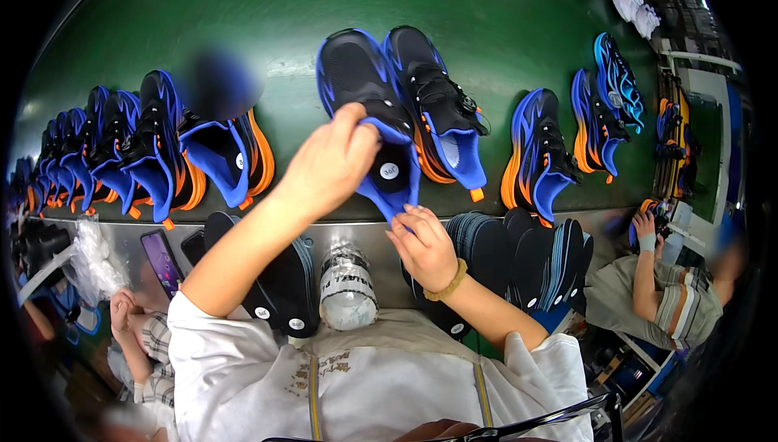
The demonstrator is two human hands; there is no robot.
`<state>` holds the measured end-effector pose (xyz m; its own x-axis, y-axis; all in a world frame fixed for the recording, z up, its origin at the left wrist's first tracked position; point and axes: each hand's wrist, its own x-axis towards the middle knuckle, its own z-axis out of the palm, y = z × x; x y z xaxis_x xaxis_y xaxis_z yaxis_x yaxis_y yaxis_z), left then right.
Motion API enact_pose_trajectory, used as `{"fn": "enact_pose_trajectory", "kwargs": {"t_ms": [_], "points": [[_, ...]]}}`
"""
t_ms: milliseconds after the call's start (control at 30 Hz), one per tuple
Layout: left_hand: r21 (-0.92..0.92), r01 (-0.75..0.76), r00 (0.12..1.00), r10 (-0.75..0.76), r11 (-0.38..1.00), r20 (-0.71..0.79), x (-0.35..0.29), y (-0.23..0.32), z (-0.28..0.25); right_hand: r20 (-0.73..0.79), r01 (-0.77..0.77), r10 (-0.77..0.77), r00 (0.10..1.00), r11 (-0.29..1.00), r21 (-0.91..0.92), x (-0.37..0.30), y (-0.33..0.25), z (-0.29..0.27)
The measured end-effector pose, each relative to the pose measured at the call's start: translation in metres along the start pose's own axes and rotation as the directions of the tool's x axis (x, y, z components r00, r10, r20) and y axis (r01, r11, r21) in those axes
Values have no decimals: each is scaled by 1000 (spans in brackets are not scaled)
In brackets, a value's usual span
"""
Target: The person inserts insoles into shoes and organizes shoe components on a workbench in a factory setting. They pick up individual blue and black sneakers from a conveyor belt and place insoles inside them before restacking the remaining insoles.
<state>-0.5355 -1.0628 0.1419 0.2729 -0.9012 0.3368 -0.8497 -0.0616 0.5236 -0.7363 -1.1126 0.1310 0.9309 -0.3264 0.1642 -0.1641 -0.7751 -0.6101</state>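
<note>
A black, blue and orange sneaker (352, 69) lies in front of me with its heel toward me. My left hand (334, 154) is closed on the sneaker at its tongue and collar, the fingertips partly hidden. At the blue heel, my right hand (425, 246) pinches the collar edge between thumb and fingers. Inside the shoe shows a dark insole with a round white label (389, 171). Just to the right, a matching sneaker (425, 73) stands with its opening toward me, touched by neither hand.
The green belt (284, 4) carries a row of similar sneakers (154, 138) at left and more sneakers (539, 146) at right. Stacked black insoles (478, 251), a wrapped roll (348, 284) and a phone (162, 260) lie along the metal edge. People sit on both sides.
</note>
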Motion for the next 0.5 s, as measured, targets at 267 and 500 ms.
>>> {"fn": "enact_pose_trajectory", "kwargs": {"t_ms": [267, 500], "points": [[724, -218, 968, 50, 654, 245, 28, -40, 3, -27, -98, 102, 994, 985, 141, 31, -22, 0], [575, -319, 888, 26, 753, 459, 33, -42, 3, -181, -377, 344, 921, 905, -198, -64, -10, -78]]}}
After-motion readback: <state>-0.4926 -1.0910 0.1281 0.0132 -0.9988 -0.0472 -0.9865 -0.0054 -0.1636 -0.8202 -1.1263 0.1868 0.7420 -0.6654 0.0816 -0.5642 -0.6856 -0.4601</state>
